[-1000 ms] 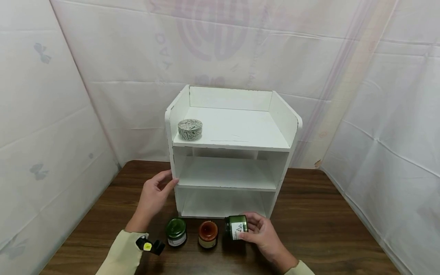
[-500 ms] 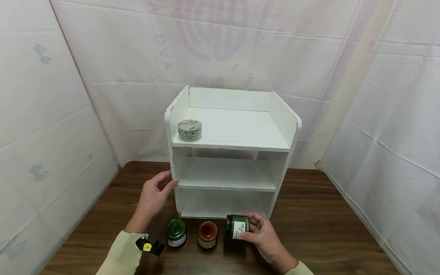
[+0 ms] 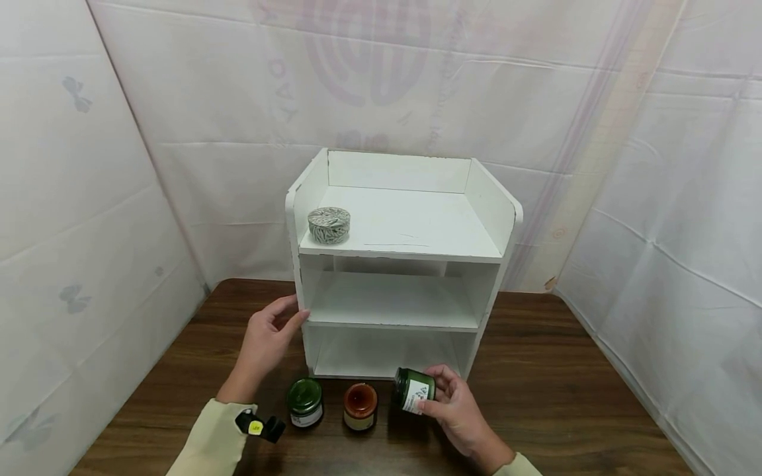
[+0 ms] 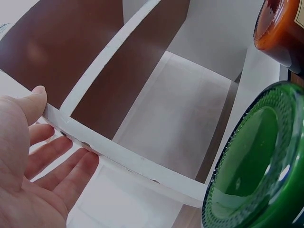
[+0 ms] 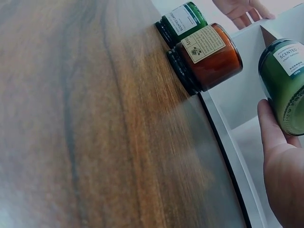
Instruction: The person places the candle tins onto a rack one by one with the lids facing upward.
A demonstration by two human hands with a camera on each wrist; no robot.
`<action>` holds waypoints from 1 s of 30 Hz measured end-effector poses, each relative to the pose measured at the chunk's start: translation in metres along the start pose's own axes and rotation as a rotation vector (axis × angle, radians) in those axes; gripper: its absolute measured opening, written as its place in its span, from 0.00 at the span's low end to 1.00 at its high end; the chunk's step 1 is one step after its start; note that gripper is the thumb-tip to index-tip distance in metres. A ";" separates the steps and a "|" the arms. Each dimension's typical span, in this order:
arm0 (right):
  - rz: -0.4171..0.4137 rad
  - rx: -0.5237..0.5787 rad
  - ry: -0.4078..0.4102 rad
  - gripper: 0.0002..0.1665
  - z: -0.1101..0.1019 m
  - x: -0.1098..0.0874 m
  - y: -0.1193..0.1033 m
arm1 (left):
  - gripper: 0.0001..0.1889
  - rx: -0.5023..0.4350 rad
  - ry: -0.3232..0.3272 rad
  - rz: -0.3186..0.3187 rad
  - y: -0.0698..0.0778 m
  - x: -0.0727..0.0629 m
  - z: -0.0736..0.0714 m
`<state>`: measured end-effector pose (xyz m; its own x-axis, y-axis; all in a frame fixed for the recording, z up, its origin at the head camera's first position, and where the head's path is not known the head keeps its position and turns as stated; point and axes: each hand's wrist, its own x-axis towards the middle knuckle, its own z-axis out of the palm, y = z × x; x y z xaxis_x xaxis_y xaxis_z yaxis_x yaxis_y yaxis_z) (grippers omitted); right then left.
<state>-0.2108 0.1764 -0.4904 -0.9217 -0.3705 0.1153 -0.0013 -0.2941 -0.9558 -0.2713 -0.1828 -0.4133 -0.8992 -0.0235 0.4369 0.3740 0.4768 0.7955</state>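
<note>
My right hand (image 3: 458, 406) holds a green scented-candle jar (image 3: 415, 389) off the table, tilted on its side. Its dark lid points left, and the white label shows in the right wrist view (image 5: 289, 59). On the table to its left stand an amber candle jar (image 3: 360, 406) and another green candle jar (image 3: 305, 402), both lid down. My left hand (image 3: 270, 334) grips the left side panel of a white shelf unit (image 3: 393, 297); the thumb lies over the front edge, the fingers along the outside, as the left wrist view shows (image 4: 52, 156).
A round tin (image 3: 329, 226) with a leaf pattern sits at the left of the shelf's top board. The wooden table (image 3: 553, 390) reaches out on both sides of the unit. White sheeting (image 3: 226, 99) hangs behind and at either side.
In my right hand the green candle jar has shifted slightly right and tipped further, its right end now lower. My left hand stays on the shelf panel.
</note>
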 end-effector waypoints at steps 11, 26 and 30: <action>0.057 -0.026 -0.021 0.34 -0.001 0.001 -0.005 | 0.20 -0.010 0.021 0.035 0.003 0.000 0.000; 0.045 -0.060 -0.001 0.23 0.000 0.000 -0.008 | 0.20 -0.024 0.010 0.028 0.001 0.000 0.000; 0.038 -0.048 -0.001 0.23 0.002 0.000 -0.010 | 0.20 -0.020 0.010 0.030 0.001 0.000 0.000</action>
<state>-0.2099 0.1777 -0.4804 -0.9212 -0.3811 0.0787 0.0153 -0.2376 -0.9712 -0.2709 -0.1821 -0.4124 -0.8854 -0.0187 0.4645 0.4048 0.4600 0.7902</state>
